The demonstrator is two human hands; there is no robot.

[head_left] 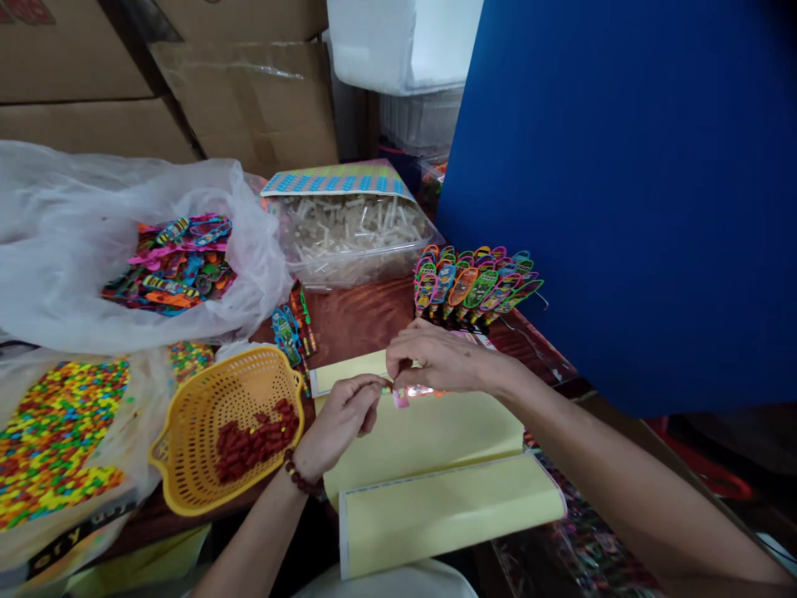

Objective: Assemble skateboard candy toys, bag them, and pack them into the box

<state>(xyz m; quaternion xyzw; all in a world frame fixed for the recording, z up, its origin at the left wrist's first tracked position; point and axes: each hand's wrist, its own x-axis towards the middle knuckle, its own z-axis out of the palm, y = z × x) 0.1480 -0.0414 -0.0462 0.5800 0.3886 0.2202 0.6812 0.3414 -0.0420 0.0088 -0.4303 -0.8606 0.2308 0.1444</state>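
Note:
My left hand [341,422] and my right hand [439,359] meet over yellow paper sheets [436,490]. Both pinch a small clear tube-like piece [414,392] with pink and coloured bits at its ends. The left fingers are curled at its left end, the right fingers are closed over its middle. A bead bracelet [300,479] sits on my left wrist. Just behind my right hand stands a fan of colourful toy skateboards [474,284].
A yellow perforated basket [205,423] holds red pieces [252,440]. At left are plastic bags of toy skateboards [174,264] and of multicoloured candies [56,436]. A clear box of white tubes [352,228] stands behind. A large blue board [628,183] leans at right. Cardboard boxes [249,100] stand at the back.

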